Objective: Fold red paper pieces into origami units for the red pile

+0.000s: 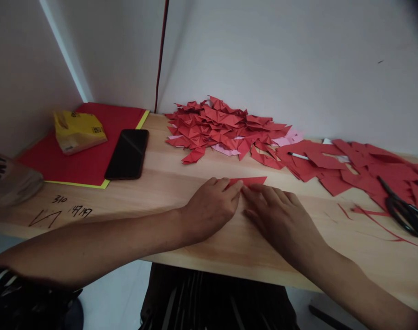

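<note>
A small folded piece of red paper (255,180) lies on the wooden table in front of me, partly covered by my fingers. My left hand (212,208) is closed, its curled fingers pressed together on the paper's left part. From the right, my right hand (283,217) reaches in with its fingers stretched out. Its fingertips rest on the paper's lower edge, close to the left fingertips, and its thumb is held apart below them. Beyond both hands rises a heap of folded red paper pieces (222,121), with some pink paper among them.
Loose red paper pieces (360,169) spread along the right, with a white pen (298,156) on them. Black-handled scissors (404,213) lie near thin red scraps (387,224). At left are a phone (128,153), red sheets (71,167), a yellow packet (80,130) and a plastic bag (13,181).
</note>
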A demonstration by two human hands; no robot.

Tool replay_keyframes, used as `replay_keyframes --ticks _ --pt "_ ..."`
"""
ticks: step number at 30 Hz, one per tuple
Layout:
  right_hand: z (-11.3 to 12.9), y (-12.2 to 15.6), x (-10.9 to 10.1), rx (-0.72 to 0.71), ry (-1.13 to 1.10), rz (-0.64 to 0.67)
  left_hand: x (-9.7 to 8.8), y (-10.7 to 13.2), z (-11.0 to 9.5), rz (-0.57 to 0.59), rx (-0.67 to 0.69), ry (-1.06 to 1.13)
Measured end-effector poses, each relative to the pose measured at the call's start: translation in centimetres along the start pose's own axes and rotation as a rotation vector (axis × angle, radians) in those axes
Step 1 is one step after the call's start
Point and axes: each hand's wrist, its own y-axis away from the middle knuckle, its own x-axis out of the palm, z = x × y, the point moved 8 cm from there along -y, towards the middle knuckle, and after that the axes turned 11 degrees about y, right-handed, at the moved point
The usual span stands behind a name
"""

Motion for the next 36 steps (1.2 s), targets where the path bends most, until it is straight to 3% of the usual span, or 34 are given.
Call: replay_keyframes --ticks 11,19,29,36 --pt "-1.3 1.7 0.0 0.090 0.091 0.020 0.1 0.0 -0.1 0.012 -0.001 -0.027" --pt "3.1 0.8 -0.7 -0.021 -0.065 -0.009 0.2 0.1 0.0 0.018 -0.006 0.022" --pt "0.0 2.0 -0.6 0.038 0.017 0.000 -0.1 -0.1 -0.1 0.037 -0.002 -0.029" --pt "0.9 -0.1 -1.4 0.054 0.071 0.093 -0.1 0.1 -0.1 0.016 0.000 -0.024"
